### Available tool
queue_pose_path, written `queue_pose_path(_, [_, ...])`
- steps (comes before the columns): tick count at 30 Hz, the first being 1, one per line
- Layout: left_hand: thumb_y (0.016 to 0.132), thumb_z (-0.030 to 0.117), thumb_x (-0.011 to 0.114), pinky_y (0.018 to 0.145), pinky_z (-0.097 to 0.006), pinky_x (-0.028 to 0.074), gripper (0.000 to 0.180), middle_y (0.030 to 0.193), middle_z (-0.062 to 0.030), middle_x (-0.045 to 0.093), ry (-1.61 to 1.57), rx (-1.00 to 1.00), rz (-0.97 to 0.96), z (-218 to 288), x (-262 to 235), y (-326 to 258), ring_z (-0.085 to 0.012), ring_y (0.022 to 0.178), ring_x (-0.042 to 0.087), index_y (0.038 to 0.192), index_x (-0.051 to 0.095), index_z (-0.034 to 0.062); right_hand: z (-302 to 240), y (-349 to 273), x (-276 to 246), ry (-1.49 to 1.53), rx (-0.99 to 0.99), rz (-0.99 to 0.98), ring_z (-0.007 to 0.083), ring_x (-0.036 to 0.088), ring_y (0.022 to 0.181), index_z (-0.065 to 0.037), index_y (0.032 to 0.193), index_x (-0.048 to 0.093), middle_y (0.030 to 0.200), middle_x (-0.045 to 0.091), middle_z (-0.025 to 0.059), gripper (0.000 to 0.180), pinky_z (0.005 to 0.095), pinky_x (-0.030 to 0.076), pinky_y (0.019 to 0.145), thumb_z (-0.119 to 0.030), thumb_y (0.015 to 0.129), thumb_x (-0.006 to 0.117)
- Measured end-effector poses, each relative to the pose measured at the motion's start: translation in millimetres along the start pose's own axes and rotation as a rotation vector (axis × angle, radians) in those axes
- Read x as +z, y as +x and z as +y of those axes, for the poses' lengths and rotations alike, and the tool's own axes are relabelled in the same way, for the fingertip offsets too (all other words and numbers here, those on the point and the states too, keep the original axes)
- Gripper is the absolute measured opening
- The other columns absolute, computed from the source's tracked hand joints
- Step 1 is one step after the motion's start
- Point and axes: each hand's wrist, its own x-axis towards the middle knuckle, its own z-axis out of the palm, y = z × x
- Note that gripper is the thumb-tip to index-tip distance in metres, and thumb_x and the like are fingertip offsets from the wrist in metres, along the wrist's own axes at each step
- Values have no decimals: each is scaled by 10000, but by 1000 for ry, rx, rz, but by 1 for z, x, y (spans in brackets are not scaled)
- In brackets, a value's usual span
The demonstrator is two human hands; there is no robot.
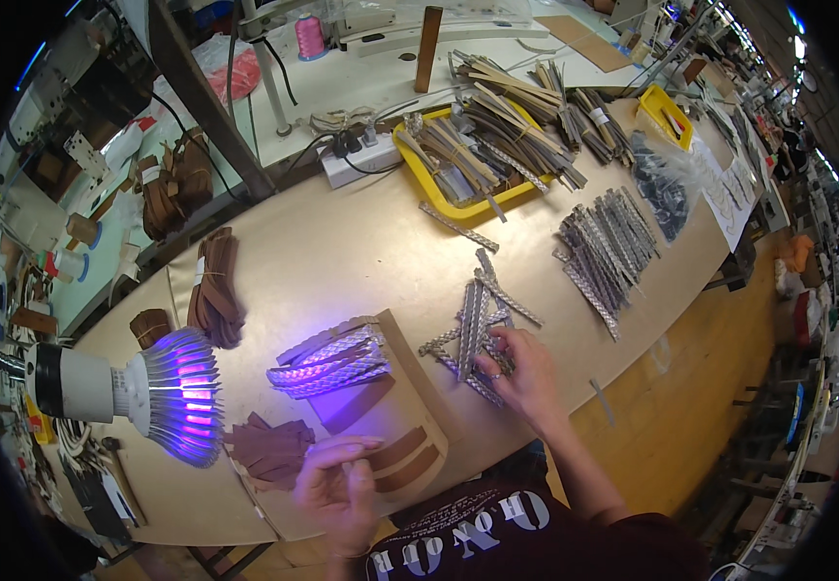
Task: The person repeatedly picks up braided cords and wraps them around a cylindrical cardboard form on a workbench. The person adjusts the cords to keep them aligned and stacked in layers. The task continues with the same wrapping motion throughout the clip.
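Observation:
My right hand point(524, 376) is at the near end of a small loose pile of grey braided strips point(472, 324), thumb and fingers closing on a strip there; the fingertips partly hide it. Held low over the table's near side, my left hand point(340, 489) has loosely bent fingers, thumb apart, with nothing visible between them. Ahead of it, looped braided straps point(332, 366) lie on a tan board point(408, 363) under violet lamp light. Flat brown strips point(405, 457) lie on the board's near part, close to the left fingertips. Brown leather pieces point(272, 447) lie to their left.
A finned lamp point(179, 397) juts in from the left. Many braided strips point(608, 252) lie in a row at right. Beyond are a yellow tray point(429, 189) heaped with strips, a power strip point(359, 160) and a smaller yellow tray point(667, 116). A brown strap bundle point(214, 290) lies far left.

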Motion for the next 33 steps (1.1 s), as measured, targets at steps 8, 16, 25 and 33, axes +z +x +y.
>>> queue_pose_path(8, [819, -4, 700, 852, -322, 525, 261, 1044, -114, 709, 191, -94, -418, -2, 24, -2, -226, 967, 676, 1076, 671, 21, -13, 6, 2, -92, 43, -129, 288, 626, 883, -88, 1255, 537, 980, 633, 99, 636, 414, 466, 746, -449, 779, 756])
queue_pose_path(16, [891, 124, 683, 871, -354, 523, 341, 1131, -150, 660, 317, -87, -803, 0, 50, 5, -303, 1009, 660, 1215, 609, 49, -10, 11, 4, -46, 82, -177, 286, 642, 920, -80, 1322, 478, 1007, 646, 118, 721, 424, 447, 769, -426, 765, 776])
queue_pose_path(25, [935, 56, 610, 1005, -373, 444, 427, 1401, -144, 458, -108, -400, -593, -48, 84, -31, -224, 1279, 474, 1338, 481, 2, 12, 4, -14, 625, 239, -297, 110, 605, 730, -54, 1332, 446, 848, 606, 48, 647, 261, 469, 636, -77, 779, 779])
queue_pose_path(33, [940, 49, 602, 834, -275, 494, 602, 1343, -164, 473, -26, -400, -215, -108, 126, -37, -179, 1053, 572, 1449, 287, -6, 37, -10, -48, 1011, 310, -439, 79, 597, 795, -7, 1350, 451, 911, 625, 33, 591, 216, 485, 713, -2, 830, 731])
